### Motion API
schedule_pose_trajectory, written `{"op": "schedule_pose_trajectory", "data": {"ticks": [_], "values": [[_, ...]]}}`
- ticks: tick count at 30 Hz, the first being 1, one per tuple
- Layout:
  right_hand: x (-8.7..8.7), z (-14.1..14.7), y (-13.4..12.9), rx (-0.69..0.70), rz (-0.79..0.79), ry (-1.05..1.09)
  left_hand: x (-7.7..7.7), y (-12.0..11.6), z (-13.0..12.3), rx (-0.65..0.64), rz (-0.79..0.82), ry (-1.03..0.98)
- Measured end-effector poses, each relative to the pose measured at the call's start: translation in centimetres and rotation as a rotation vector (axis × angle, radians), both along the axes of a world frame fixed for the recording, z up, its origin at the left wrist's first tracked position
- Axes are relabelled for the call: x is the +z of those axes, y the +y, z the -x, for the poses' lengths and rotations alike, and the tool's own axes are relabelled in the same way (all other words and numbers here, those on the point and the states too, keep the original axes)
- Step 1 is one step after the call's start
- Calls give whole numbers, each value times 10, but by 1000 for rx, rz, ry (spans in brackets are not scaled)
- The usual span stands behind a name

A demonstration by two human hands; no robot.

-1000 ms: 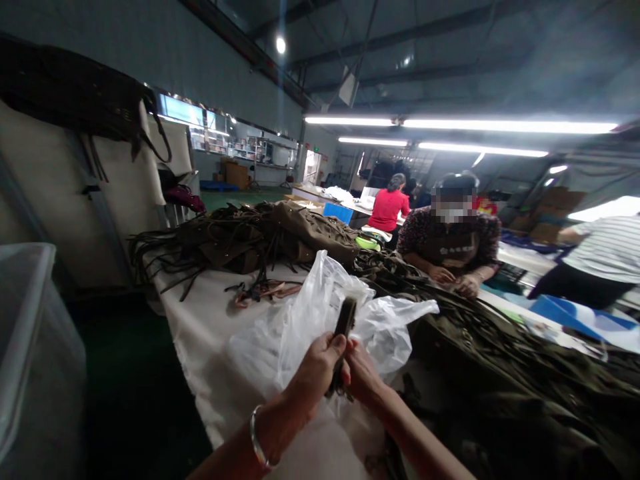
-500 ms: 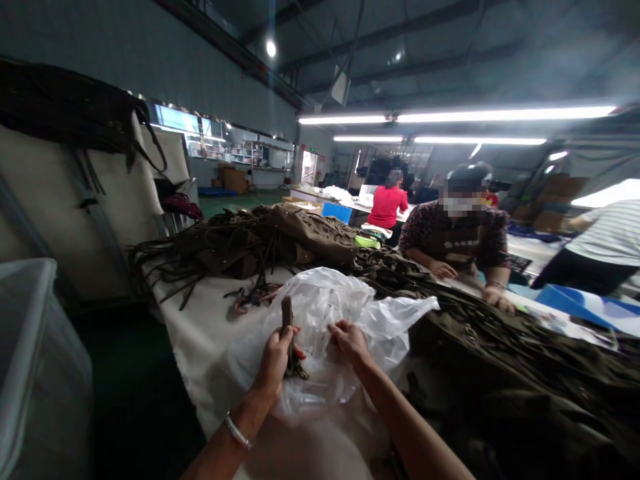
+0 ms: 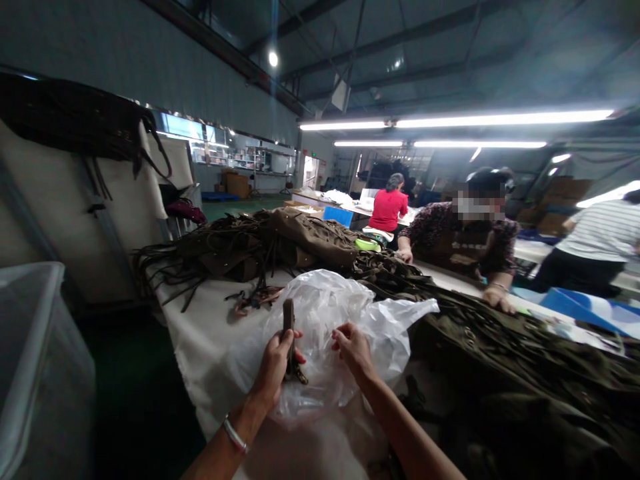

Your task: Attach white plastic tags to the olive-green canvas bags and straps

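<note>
My left hand is closed around a folded brown strap that stands upright, with a metal clasp hanging below my fingers. My right hand is pinched, fingertips together. Something thin and pale seems to stick out from them, too small to name. Under and behind both hands lies a crumpled clear plastic bag on the white-covered table. Whether the right fingertips touch the bag I cannot tell.
Olive-brown fabric bags with straps are heaped behind the plastic, and more dark ones lie at right. Reddish straps sit left of the bag. A co-worker leans over the table's far side. A pale bin stands left.
My right fingers have shifted slightly while staying pinched; the left hand still grips the strap. The co-worker across the table has leaned right and reached one hand outward to the left.
</note>
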State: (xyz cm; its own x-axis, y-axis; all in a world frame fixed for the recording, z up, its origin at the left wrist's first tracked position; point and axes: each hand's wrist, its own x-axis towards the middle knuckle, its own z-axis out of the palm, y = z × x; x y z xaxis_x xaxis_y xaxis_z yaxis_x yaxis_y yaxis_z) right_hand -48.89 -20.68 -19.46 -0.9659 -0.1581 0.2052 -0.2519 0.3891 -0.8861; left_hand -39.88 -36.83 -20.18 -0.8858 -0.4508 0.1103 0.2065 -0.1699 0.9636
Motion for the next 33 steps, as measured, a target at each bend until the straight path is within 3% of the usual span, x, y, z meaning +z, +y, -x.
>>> {"op": "schedule_pose_trajectory", "data": {"ticks": [3, 8, 13, 18, 22, 26, 33], "values": [[10, -1, -11, -38, -93, 186, 1, 0, 0, -20, 15, -4], [27, -1, -26, 82, -290, 396, 2, -1, 2, -39, 39, -14], [14, 0, -13, 102, -459, 295, -2, -1, 1, -38, 45, -9], [10, -1, -5, 60, -479, 153, -4, -3, 1, -61, 47, -10], [8, -5, -17, 52, -387, 102, -3, -3, 1, -74, 44, 8], [7, -5, -15, 29, -174, 55, -3, -1, 0, -92, 2, 43], [42, -32, 15, 166, 360, -40, 1, 2, -1, -239, -94, 101]]}}
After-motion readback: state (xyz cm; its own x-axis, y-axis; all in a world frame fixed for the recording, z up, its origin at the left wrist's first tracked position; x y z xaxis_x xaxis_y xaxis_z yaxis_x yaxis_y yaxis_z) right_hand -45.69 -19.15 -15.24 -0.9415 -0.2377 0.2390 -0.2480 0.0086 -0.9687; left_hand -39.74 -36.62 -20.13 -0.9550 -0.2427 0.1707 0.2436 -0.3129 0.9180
